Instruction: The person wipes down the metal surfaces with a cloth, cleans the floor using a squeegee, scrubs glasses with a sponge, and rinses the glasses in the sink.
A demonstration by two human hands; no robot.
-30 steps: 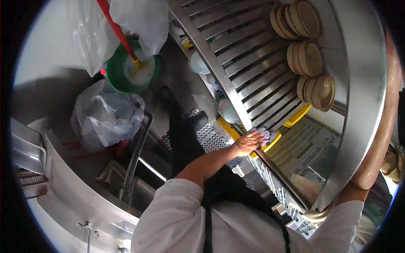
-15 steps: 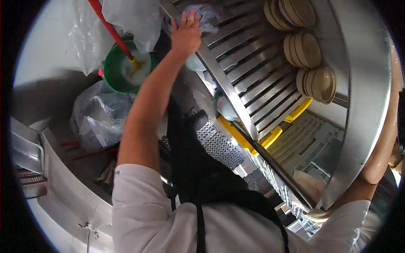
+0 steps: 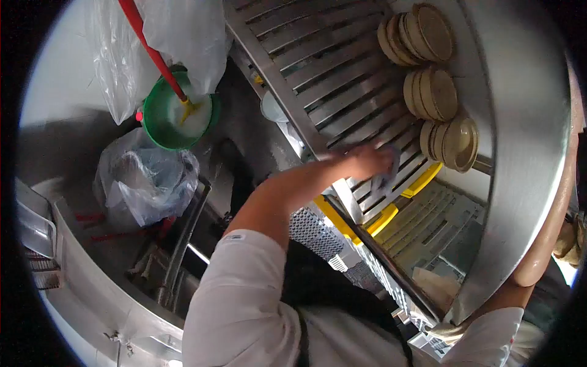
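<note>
My left hand (image 3: 367, 162), somewhat blurred, is closed on a greyish-purple cloth (image 3: 385, 174). Hand and cloth lie against the slatted metal shelf (image 3: 315, 76), close to its near end. Beyond them, on the far side of the shelf, stand three short stacks of beige bowls (image 3: 431, 30), tipped on their sides in this view; the nearest bowl stack (image 3: 458, 144) is a little way from my fingers. My right forearm runs up along the right edge behind a broad steel panel (image 3: 526, 122), and my right hand is out of sight.
A green bucket (image 3: 160, 113) of cloudy, foamy water stands at upper left, with a red-handled tool (image 3: 147, 46) in it. Clear plastic bags (image 3: 147, 177) are around it. Yellow handles (image 3: 423, 179) sit at the shelf's end. A perforated mat (image 3: 315, 232) covers the floor.
My left hand has swept the cloth along the shelf from its upper left end toward its lower right end. The whole view has shifted slightly. My right arm stays at the right edge.
</note>
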